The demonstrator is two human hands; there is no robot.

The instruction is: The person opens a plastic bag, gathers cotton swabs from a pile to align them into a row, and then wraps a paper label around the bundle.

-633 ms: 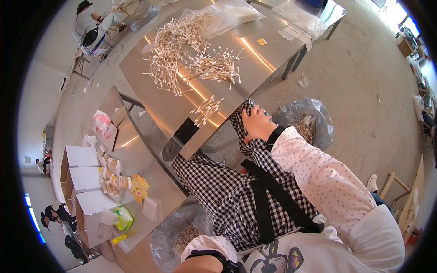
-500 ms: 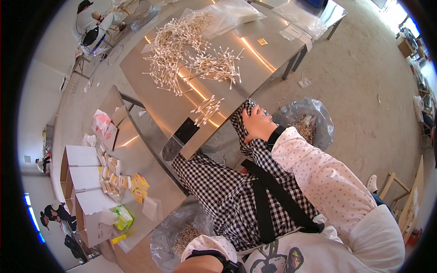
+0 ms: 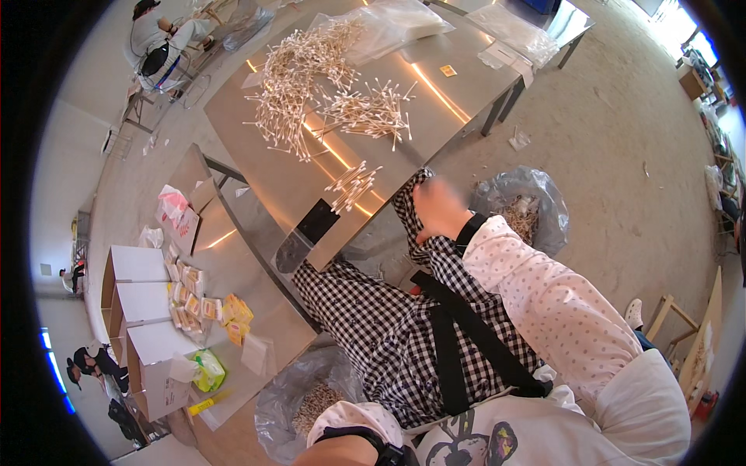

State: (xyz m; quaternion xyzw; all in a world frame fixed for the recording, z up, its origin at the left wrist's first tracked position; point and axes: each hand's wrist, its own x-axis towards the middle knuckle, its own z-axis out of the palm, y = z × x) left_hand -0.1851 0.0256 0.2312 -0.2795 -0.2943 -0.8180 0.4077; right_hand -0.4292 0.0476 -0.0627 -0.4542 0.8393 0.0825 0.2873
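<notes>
My right hand (image 3: 440,208) lies on the black-and-white checked cloth (image 3: 388,326) over my lap, just off the near corner of a steel table (image 3: 256,171). It is blurred, so its fingers cannot be read. A small bundle of cotton swabs (image 3: 353,186) lies on the table corner, an arm's reach to the left of that hand. Bigger heaps of swabs (image 3: 311,85) spread farther back. My left hand (image 3: 334,457) is cut off by the lower edge, below a black wristband (image 3: 373,441). A black strap (image 3: 466,326) crosses the cloth.
A grey bag of waste sticks (image 3: 522,210) stands on the floor to the right, another bag (image 3: 311,404) at lower left. A second steel table (image 3: 249,272) on the left carries white boxes (image 3: 136,303) and yellow packets (image 3: 233,314). Other people sit far off at upper left (image 3: 159,35).
</notes>
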